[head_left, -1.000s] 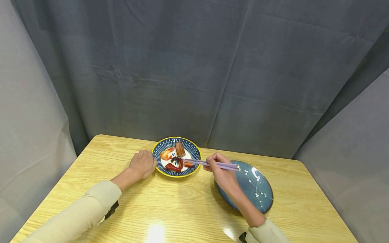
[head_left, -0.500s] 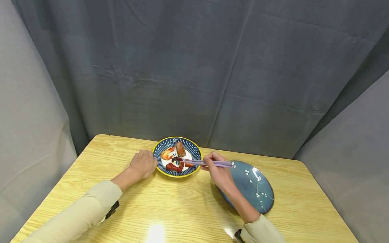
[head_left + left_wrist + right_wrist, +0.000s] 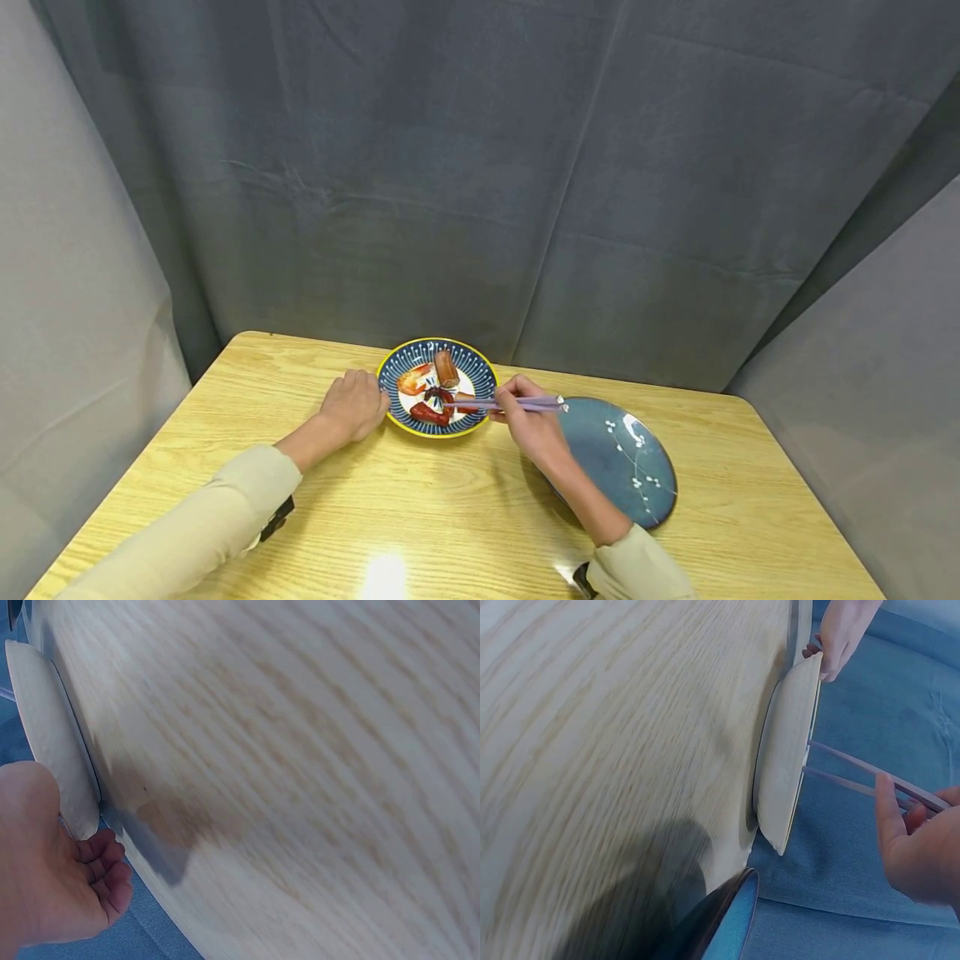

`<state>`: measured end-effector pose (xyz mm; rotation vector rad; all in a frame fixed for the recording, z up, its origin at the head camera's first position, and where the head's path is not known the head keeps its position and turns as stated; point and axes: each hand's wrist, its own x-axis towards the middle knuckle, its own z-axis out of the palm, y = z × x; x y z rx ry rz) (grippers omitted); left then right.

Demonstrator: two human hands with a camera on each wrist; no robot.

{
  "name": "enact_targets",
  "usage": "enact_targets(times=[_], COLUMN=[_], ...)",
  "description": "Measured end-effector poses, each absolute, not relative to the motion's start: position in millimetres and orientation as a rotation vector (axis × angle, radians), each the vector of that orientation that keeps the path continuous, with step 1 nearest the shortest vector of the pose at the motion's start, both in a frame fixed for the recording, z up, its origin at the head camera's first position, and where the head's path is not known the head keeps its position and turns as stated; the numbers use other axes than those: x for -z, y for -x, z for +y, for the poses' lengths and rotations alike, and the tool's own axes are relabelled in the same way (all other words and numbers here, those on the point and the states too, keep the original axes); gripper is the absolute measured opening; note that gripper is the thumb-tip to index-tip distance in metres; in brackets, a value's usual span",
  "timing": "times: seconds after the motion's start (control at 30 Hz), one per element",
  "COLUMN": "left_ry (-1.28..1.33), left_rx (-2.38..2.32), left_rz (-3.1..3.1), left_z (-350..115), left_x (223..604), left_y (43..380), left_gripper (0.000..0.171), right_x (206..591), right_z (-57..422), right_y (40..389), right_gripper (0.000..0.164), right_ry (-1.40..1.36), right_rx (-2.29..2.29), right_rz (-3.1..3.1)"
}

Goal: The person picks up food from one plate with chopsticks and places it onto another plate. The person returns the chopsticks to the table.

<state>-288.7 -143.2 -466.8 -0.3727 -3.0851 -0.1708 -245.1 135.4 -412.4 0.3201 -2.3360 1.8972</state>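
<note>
My left hand (image 3: 352, 406) grips the left rim of a blue-and-white patterned plate (image 3: 477, 368) with a yellow edge. In the left wrist view its thumb lies at the rim and the other fingers are curled. Pale purple chopsticks (image 3: 536, 403) are held in my right hand (image 3: 530, 421), their tips reaching low into the plate. On the plate lie a brown sausage-like piece (image 3: 446, 368), an orange-white piece (image 3: 411, 382), a dark red piece (image 3: 427, 414) and a small brownish piece (image 3: 467, 400) by the chopsticks. From the right wrist view, the plate's wall hides the tips.
A larger dark blue plate (image 3: 622, 467) with white blossoms stands to the right, partly below my right forearm. Both plates are on a light wooden table (image 3: 420, 517). A grey curtain (image 3: 420, 208) hangs behind the far edge, with pale cloth at both sides.
My right hand has shifted left with the chopsticks, bringing their tips slightly further left and down over the food. The left hand and the patterned plate stay nearly in place.
</note>
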Motion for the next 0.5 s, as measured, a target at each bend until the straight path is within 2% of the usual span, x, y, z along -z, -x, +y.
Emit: enact_targets(times=[0.23,0.5], left_ry=[0.372,0.378], left_rx=[0.177,0.149], left_rz=[-3.093,-3.093], left_z=[-142.7,-143.6], left_x=[465.0,465.4], left_y=[287.7,288.2], left_gripper=[0.038,0.038], right_x=[414.9,415.1], right_z=[133.8,131.4], right_y=[247.7,249.9], right_gripper=[0.017,0.034], right_ry=[-0.331,-0.339], right_rx=[-1.841,-1.821], right_rz=[-2.375,-2.355])
